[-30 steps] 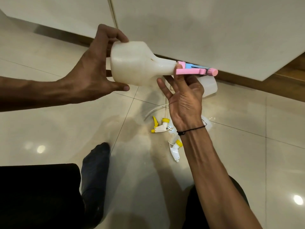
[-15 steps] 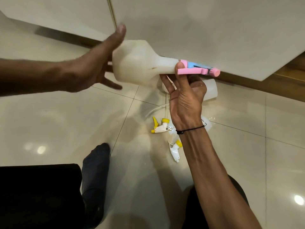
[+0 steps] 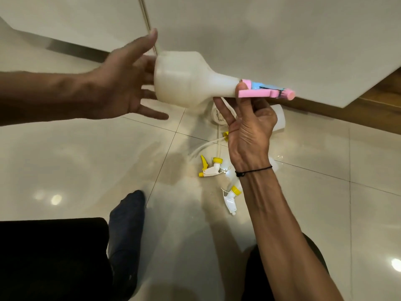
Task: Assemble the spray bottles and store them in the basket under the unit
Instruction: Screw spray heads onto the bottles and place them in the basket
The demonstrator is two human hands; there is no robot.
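Observation:
A white spray bottle (image 3: 186,80) lies sideways in the air with its pink and blue trigger head (image 3: 265,92) pointing right. My right hand (image 3: 249,124) grips the bottle at the neck and trigger head. Spread wide, my left hand (image 3: 121,88) sits at the bottle's base with fingers apart, and whether it touches the base I cannot tell. Two loose yellow and white trigger heads (image 3: 211,169) (image 3: 231,199) lie on the floor below. Another white bottle (image 3: 278,119) lies partly hidden behind my right hand.
White cabinet doors (image 3: 260,29) stand ahead above a wooden base strip (image 3: 347,111). Thin dip tubes (image 3: 206,146) lie on the glossy tiled floor (image 3: 76,159). My sock-covered foot (image 3: 128,220) and dark-clad legs are at the bottom.
My left hand let go of the bottle's base and opened, its fingers spreading. The bottle tilted a little lower at the base end, with my right hand holding the neck.

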